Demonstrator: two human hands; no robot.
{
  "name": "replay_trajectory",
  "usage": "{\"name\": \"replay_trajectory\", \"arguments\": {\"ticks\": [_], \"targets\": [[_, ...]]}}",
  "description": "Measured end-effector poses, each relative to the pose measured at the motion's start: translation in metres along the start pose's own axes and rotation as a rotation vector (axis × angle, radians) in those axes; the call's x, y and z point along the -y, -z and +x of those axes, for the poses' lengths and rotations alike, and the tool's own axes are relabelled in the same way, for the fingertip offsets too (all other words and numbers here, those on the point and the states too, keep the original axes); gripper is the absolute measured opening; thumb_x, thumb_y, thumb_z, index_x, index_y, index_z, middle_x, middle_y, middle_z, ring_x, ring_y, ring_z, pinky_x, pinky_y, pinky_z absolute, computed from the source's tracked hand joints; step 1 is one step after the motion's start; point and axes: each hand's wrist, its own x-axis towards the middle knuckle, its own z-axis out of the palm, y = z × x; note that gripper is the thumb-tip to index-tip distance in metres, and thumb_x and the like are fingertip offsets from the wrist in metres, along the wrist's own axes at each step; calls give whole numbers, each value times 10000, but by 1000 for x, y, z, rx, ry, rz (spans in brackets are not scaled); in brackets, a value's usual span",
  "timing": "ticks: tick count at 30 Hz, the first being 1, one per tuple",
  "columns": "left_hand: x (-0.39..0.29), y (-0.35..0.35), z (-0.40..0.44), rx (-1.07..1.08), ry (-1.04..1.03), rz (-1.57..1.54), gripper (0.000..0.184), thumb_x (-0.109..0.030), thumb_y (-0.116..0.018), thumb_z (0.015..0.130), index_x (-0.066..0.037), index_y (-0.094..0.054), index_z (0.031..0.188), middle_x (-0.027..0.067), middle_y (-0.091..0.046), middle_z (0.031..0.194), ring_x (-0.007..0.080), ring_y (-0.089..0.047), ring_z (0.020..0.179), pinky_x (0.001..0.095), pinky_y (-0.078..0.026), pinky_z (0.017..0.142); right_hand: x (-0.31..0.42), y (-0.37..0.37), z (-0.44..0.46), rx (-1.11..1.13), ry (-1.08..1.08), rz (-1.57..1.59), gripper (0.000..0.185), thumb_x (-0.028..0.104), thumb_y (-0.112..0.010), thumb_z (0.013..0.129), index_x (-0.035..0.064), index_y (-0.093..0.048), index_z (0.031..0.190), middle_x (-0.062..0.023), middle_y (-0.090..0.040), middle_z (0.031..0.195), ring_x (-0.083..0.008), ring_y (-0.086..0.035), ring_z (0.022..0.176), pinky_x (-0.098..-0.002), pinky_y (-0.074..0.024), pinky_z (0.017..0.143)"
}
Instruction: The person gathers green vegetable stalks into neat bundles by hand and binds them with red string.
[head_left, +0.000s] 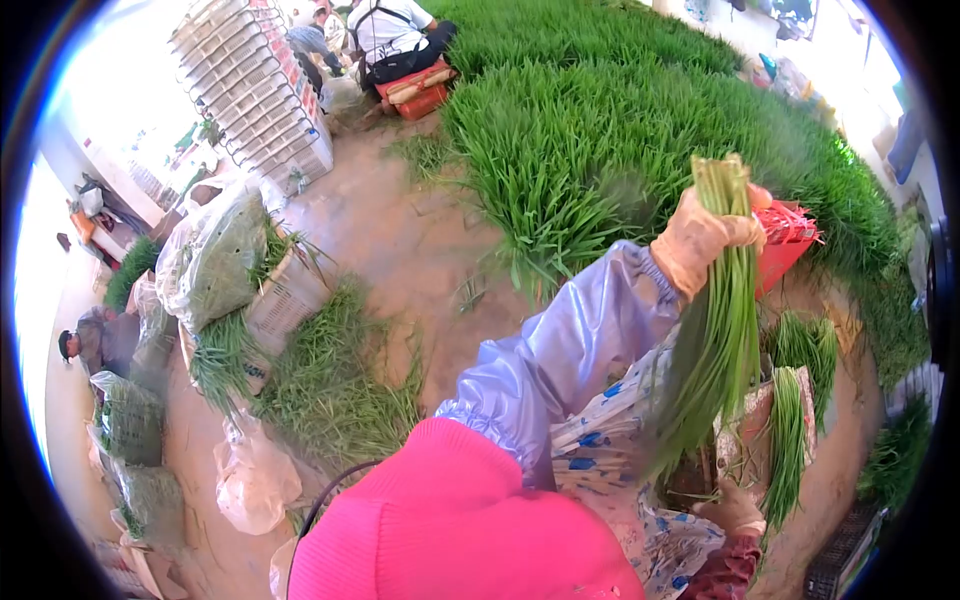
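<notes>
My left hand (705, 235), in a pale orange glove and a shiny lilac sleeve, is wrapped round a bunch of chives (730, 320). Its pale cut ends point up and the long green leaves hang down. Lower down is my right hand (735, 512), gloved, with a dark red cuff, beside a low worn board (745, 445). Its fingers are partly hidden, so I cannot tell whether it grips anything. A thinner bunch (787, 440) lies over the board's edge, and another bunch (805, 345) rests just beyond it.
Piled chives (600, 130) cover much of the floor ahead. A red container (785, 240) stands behind my left hand. To the left are loose chives (330, 380), a crate (285, 300), filled plastic bags (215, 260) and tall stacked crates (255, 90). A person (390, 35) sits at the back.
</notes>
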Motion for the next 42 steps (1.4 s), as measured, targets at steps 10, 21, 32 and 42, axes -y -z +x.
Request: {"name": "replay_trajectory", "arguments": {"ticks": [10, 21, 32, 42], "targets": [[63, -143, -57, 630, -209, 453, 457, -90, -715, 801, -24, -546, 1220, 68, -651, 1068, 179, -627, 950, 332, -502, 871, 145, 107, -24, -1134, 383, 915, 954, 307, -845, 609, 10, -342, 1364, -209, -511, 1214, -357, -523, 1111, -423, -419, 956], [81, -117, -34, 243, 158, 226, 559, -83, -651, 841, -2, -425, 1345, 183, -593, 1171, 262, -580, 1081, 400, -466, 971, 137, 136, 40, -1407, 279, 755, 458, 261, -695, 746, 106, -507, 1135, -145, -658, 959, -350, -649, 877, -449, -519, 731], [168, -30, -19, 288, 492, 715, 757, -158, -698, 841, -104, -296, 1481, 221, -353, 1462, 270, -334, 1363, 373, -304, 1086, -80, 11, 10, -736, -186, 552, 584, 223, -740, 749, 129, -504, 1275, -190, -649, 1056, -376, -628, 989, -411, -523, 831], [410, -87, -77, 1522, 524, 1704, 811, -293, -666, 848, -84, -216, 1489, 172, -300, 1507, 334, -294, 1388, 462, -276, 1124, -193, -113, -178, -406, -1177, 367, 609, 129, -710, 703, 142, -485, 1268, -203, -635, 1049, -409, -580, 1048, -447, -470, 863]]}}
